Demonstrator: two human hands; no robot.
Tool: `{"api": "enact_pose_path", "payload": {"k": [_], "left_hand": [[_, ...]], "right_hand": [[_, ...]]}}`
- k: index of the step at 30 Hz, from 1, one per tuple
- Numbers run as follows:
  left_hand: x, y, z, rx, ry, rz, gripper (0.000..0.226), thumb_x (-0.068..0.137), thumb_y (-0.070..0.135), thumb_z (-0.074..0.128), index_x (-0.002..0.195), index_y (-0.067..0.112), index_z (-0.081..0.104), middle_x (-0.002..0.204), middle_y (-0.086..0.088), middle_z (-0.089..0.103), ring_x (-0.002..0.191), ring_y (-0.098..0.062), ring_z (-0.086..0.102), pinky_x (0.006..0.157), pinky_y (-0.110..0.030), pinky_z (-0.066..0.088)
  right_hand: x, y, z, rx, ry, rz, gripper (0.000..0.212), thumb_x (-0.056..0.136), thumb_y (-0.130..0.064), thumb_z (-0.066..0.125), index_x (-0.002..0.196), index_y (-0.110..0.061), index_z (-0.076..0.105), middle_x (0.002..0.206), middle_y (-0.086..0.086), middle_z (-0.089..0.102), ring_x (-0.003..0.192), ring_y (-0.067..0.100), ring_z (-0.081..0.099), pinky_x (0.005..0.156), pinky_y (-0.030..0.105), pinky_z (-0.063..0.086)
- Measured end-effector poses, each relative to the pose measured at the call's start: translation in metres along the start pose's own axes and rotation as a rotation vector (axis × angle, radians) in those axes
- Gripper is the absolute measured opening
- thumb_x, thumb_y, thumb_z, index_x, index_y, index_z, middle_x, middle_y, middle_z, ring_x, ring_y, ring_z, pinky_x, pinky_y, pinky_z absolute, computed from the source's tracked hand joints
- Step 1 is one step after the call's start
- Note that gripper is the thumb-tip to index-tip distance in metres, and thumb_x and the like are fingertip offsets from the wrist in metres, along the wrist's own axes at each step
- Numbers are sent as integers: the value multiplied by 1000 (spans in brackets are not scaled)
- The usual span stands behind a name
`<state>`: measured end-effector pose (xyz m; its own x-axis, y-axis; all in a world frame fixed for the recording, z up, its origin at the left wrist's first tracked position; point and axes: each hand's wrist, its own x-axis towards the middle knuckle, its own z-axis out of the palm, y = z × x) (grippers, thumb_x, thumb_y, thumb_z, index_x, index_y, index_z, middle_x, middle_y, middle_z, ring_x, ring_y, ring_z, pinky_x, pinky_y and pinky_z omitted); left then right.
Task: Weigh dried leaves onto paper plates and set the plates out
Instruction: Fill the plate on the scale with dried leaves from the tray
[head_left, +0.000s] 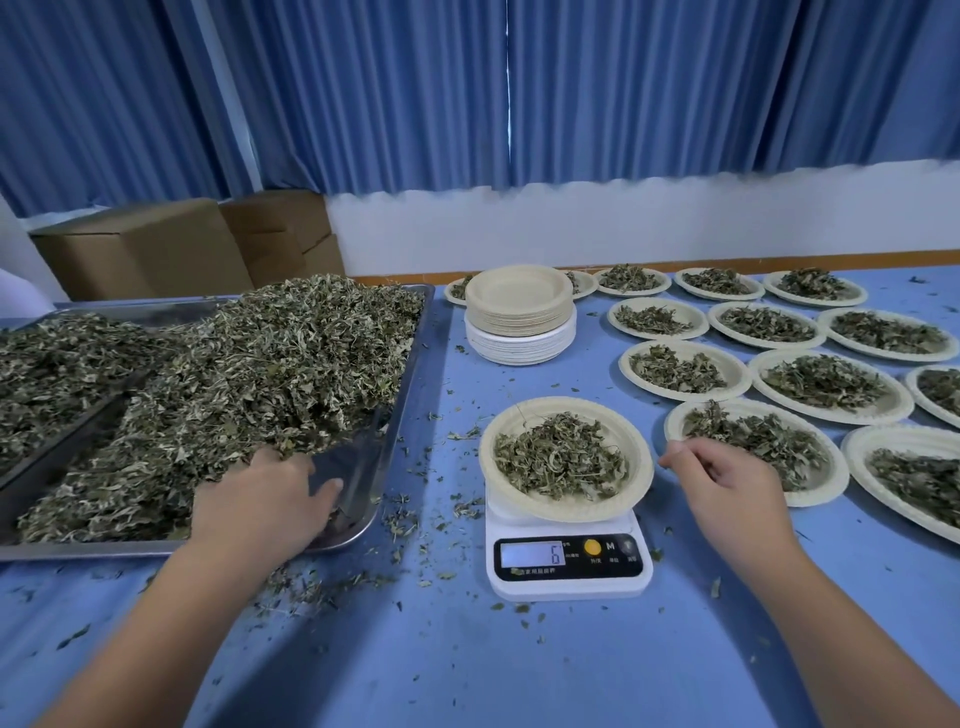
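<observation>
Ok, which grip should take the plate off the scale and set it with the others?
Right. The right grip sits beside the plate on the scale, and the filled plates lie on that side. The left grip is in the tray, at the leaf pile.

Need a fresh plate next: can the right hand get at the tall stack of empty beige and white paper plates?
Probably yes. The right hand is beside the leaf-filled paper plate on the white digital scale; the stack stands uncovered farther back, with only blue table between them.
</observation>
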<state>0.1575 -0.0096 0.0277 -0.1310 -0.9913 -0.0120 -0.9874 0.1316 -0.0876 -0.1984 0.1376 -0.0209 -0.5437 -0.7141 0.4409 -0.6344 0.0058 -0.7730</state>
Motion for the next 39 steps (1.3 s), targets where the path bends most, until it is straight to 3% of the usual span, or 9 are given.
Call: {"api": "enact_pose_path", "payload": {"k": [3,5,10,12,14,17,28,32,39], "left_hand": [[-2,-1,8,-157,-110,21,59,93,68,28,125,25,54,112,-3,58,96,-23,61,86,-37,51],[-5,2,9,-262,-147,82,55,94,65,29,120,25,56,93,3,63,80,-13,61,72,-28,50],[-12,7,1,-533,-39,180,26,96,52,43,101,35,62,77,9,64,57,-9,61,46,-18,40],[-15,5,-1,-447,102,168,30,97,51,42,100,31,64,79,9,62,59,-9,59,50,-22,44],[-17,4,1,-275,186,106,40,96,57,35,103,28,62,85,7,60,69,-14,61,64,-29,53],[-24,9,7,-238,72,75,55,95,64,26,104,23,61,80,3,61,73,-16,62,72,-33,56],[-36,26,19,-283,196,213,46,96,60,32,93,23,60,79,5,57,70,-14,57,58,-30,47],[-31,24,20,-364,208,229,42,95,57,38,85,22,60,63,2,55,53,-10,51,46,-27,34],[-11,14,14,-511,159,225,38,97,41,49,68,18,58,45,1,49,34,-6,37,41,-25,28]], "right_hand": [[-1,1,1,-6,14,-2,30,95,-19,56,67,-25,66,50,-24,54,52,-5,51,49,8,34],[-1,1,0,-20,17,2,30,95,-19,56,67,-26,66,52,-24,55,53,-5,52,49,10,35],[-1,3,-1,-28,25,-11,32,94,-21,56,66,-32,64,51,-22,55,54,-5,52,51,8,36],[-1,4,0,-16,24,-2,32,95,-22,56,66,-33,64,49,-17,54,51,-2,50,50,9,36],[-1,5,0,-11,24,2,32,95,-23,56,65,-32,64,48,-15,53,49,-1,49,50,10,36],[-2,4,-1,-12,26,-7,32,95,-21,56,66,-30,64,51,-22,55,52,-4,51,50,8,36],[-1,7,0,-8,26,-11,33,94,-22,56,64,-34,63,61,-9,61,59,3,54,53,12,38],[-1,6,0,-2,20,-5,33,94,-23,56,65,-33,64,63,-12,62,61,2,55,53,12,38],[-1,5,-1,-11,8,-3,32,95,-24,55,66,-34,64,57,-5,58,55,6,52,50,19,37]]}}
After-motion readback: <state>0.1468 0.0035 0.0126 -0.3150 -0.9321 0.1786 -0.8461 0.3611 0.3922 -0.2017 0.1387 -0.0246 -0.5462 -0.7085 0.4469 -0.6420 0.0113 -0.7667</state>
